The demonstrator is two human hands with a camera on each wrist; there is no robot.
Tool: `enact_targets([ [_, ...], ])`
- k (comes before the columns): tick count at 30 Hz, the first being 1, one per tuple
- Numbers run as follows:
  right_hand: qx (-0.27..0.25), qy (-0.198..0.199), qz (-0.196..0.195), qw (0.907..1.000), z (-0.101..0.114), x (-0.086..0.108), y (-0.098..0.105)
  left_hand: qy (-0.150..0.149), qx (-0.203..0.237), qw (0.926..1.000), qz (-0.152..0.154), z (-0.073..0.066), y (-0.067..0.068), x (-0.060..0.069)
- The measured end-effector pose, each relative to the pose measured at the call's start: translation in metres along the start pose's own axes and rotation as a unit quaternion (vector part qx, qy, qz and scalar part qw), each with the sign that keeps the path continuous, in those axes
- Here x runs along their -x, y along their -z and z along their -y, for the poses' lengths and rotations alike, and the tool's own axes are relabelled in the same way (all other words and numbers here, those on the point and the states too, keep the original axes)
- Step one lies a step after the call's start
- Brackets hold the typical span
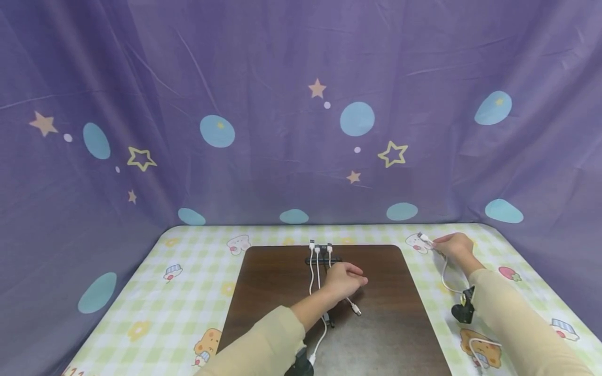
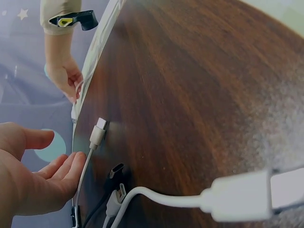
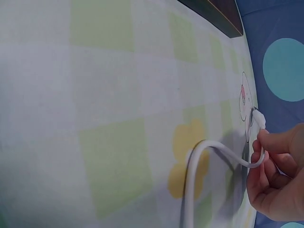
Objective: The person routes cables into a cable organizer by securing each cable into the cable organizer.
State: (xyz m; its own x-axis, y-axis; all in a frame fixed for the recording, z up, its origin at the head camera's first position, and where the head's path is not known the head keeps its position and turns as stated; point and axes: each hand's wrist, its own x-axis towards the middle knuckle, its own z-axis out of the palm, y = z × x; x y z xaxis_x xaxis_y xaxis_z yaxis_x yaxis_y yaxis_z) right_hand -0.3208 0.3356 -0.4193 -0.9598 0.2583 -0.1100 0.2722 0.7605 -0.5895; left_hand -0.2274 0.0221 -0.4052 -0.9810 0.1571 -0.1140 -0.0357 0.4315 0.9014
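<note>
My left hand (image 1: 344, 281) hovers over a dark brown wooden board (image 1: 385, 334), its fingers loosely extended and holding nothing. Behind it, a black cable holder (image 1: 336, 259) sits near the board's far edge with several cables in it. One white cable's connector (image 1: 356, 309) lies just in front of the left hand; a black connector (image 2: 115, 175) and a larger white connector (image 2: 240, 195) show in the left wrist view. To the right of the board, my right hand (image 1: 455, 247) pinches a white USB cable (image 1: 444, 271) just behind its plug (image 1: 425, 238).
A checked tablecloth (image 1: 155, 292) with cartoon prints surrounds the board. The held cable trails toward the table's near right, where a white loop (image 1: 484, 341) lies. Purple curtain (image 1: 282, 172) hangs behind the table. The board's raised edge (image 3: 218, 19) stands above the cloth.
</note>
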Motion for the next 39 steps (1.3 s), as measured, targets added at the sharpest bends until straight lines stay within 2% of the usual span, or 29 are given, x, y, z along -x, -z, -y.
enact_targets([
  [7,0.01,0.029,0.003,0.9995,0.001,0.0,0.002,-0.008,-0.002,1.0,-0.001,-0.005,-0.003,0.002],
  [15,0.026,0.033,0.02,0.9989,0.01,0.005,0.007,-0.01,-0.001,0.9999,0.004,-0.008,-0.011,0.0],
  [21,0.024,0.038,0.012,0.9989,0.019,0.01,0.011,-0.01,0.005,0.9999,0.009,-0.013,-0.013,0.001],
  [25,-0.006,0.033,0.013,0.9994,0.023,0.014,0.012,-0.009,0.0,1.0,0.003,-0.016,-0.016,0.001],
  [29,-0.061,0.017,0.027,0.9977,0.024,0.013,0.012,-0.005,-0.011,0.9999,-0.001,-0.017,-0.019,0.0],
  [34,-0.136,-0.007,0.061,0.9888,0.026,0.014,0.013,0.004,-0.018,0.9998,0.001,-0.019,-0.023,0.0],
  [39,-0.179,-0.008,0.095,0.9792,0.032,0.016,0.015,0.02,-0.013,0.9997,0.001,-0.022,-0.028,0.0],
])
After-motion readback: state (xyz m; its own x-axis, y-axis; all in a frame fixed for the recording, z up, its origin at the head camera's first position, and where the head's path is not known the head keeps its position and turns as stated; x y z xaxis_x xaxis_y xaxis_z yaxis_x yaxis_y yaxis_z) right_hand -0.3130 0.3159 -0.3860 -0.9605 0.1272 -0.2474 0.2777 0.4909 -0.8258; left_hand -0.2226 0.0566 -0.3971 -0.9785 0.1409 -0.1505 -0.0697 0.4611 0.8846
